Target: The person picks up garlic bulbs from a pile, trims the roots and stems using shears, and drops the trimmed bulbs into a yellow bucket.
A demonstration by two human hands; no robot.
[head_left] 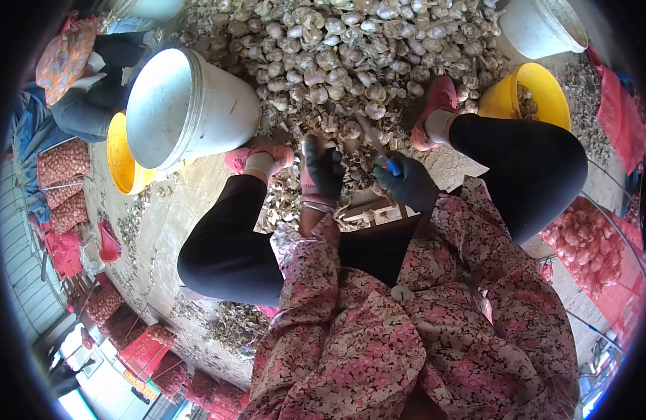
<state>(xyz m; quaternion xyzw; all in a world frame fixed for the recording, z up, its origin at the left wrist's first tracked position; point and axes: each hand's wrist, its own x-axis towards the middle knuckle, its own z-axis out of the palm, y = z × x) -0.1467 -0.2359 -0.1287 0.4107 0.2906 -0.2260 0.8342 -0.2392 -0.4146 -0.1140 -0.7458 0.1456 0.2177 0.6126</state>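
Observation:
My left hand (323, 171), in a dark glove with a pink cuff, is closed around a garlic bulb (311, 145), which the fingers partly cover. My right hand (412, 183), gloved in dark green, grips a knife by its blue handle (393, 166). The knife's blade (370, 131) points up and to the left, towards the heap of garlic bulbs (337, 63) in front of my feet. A gap separates the blade from my left hand. Dry stalks and skins (284, 206) lie below and around both hands.
A white bucket (225, 105) and a yellow bucket (117, 157) stand to the left. At right a yellow bucket (491, 98) contains some garlic, with another white bucket (540, 31) behind. Filled red net sacks (582, 245) flank me. Another person (92, 112) sits at upper left.

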